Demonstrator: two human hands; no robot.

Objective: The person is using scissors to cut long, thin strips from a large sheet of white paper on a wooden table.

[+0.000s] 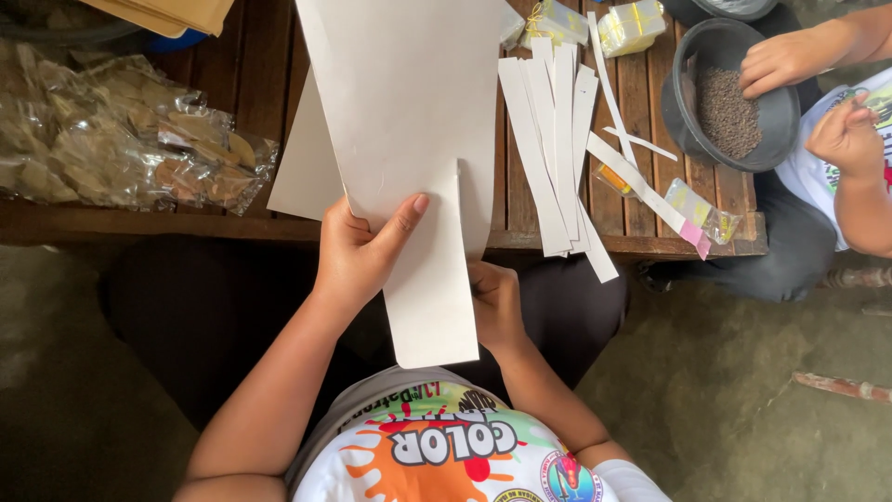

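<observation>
A large white card sheet (409,102) is held upright over the wooden table (260,65), with a long strip partly cut along its right side. My left hand (358,251) grips the sheet's lower left edge, thumb on its face. Half hidden behind the hanging strip, my right hand (494,302) sits at the bottom of the cut; whatever it holds is out of sight. Several cut white strips (557,139) lie fanned on the table just right of the sheet.
Clear bags of dried leaves (121,139) lie at the table's left. Another person's hands (790,60) reach into a dark bowl of small seeds (729,107) at the right. Small packets (701,214) and yellow wrapped blocks (632,26) rest nearby.
</observation>
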